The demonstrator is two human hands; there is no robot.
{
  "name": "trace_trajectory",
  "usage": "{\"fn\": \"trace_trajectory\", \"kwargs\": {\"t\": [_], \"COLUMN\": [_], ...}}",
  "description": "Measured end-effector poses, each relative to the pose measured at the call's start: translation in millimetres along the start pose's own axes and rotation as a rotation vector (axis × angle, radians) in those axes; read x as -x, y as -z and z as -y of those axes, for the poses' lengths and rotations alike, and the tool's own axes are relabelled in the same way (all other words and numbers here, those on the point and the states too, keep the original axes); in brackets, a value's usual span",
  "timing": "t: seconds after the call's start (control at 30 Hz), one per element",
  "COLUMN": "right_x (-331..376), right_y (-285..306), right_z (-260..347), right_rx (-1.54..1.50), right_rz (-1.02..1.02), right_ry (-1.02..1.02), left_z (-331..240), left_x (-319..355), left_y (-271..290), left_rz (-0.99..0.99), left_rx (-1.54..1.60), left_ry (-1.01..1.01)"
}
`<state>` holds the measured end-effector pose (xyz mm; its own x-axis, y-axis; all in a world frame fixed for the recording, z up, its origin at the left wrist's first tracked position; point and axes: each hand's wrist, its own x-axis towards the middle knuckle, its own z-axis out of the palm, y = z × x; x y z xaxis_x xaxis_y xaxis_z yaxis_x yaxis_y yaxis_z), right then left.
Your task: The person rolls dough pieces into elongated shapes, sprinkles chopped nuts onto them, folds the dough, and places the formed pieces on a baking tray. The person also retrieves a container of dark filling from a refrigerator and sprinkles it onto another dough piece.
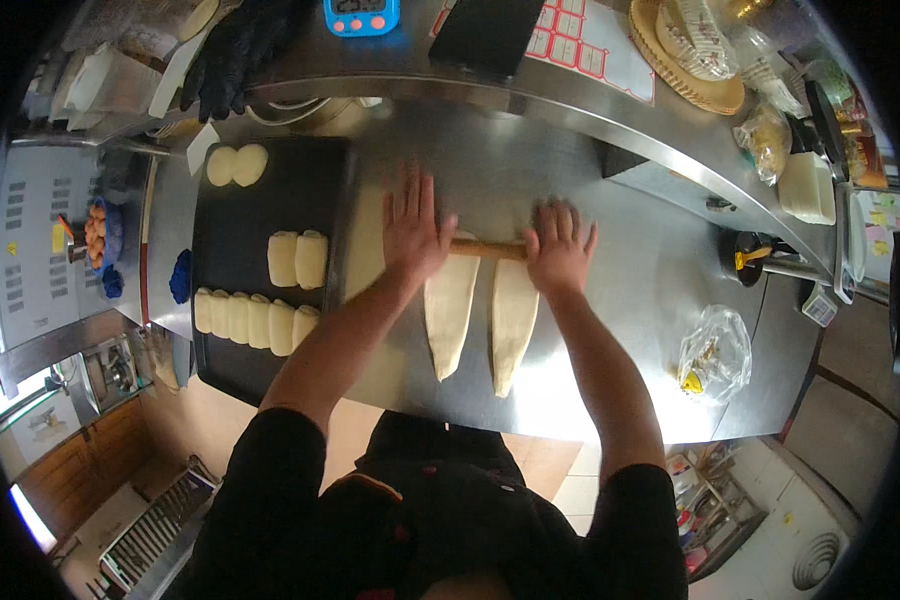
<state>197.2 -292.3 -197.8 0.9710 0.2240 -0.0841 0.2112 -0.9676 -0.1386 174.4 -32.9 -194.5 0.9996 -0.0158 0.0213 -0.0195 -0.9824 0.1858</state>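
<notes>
Two long strips of pale dough lie side by side on the steel worktable, the left dough strip (451, 318) and the right dough strip (513, 325), both tapering toward me. Across their far ends rests a wooden rolling pin (486, 249). My left hand (417, 232) presses on the pin's left end with its palm, fingers stretched forward. At the other end my right hand (561, 245) lies over the pin, fingers spread and slightly blurred. Both palms hide the ends of the pin and part of the dough beneath.
To the left, a black baking tray (232, 215) carries several rolled dough pieces (250, 318). A crumpled clear plastic bag (715, 355) lies at the right. Above the far edge runs a steel shelf (590, 115) with a blue timer (362, 16), black gloves (232, 62) and a wicker basket (660, 55).
</notes>
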Motion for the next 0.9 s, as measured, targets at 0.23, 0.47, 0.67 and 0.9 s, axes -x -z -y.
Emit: {"fn": "trace_trajectory", "kwargs": {"t": [0.23,0.47,0.67,0.9], "right_x": [-7.5,23.4,228.0,115.6], "right_y": [-15.8,-23.0,4.6,6.0], "right_z": [-10.1,-9.4,10.9,13.0], "right_rx": [-0.085,-0.168,-0.166,-0.217], "right_rz": [-0.107,-0.075,0.248,0.147], "right_ry": [0.096,0.117,0.146,-0.042], "left_z": [4.9,7.6,-5.0,-4.6], "left_x": [2.5,23.2,204.6,99.8], "left_y": [-13.1,-14.0,23.6,11.2], "left_rz": [0.071,0.14,0.286,0.151], "left_rx": [0.015,0.002,0.164,0.188], "left_ry": [-0.054,-0.028,-0.116,0.032]}}
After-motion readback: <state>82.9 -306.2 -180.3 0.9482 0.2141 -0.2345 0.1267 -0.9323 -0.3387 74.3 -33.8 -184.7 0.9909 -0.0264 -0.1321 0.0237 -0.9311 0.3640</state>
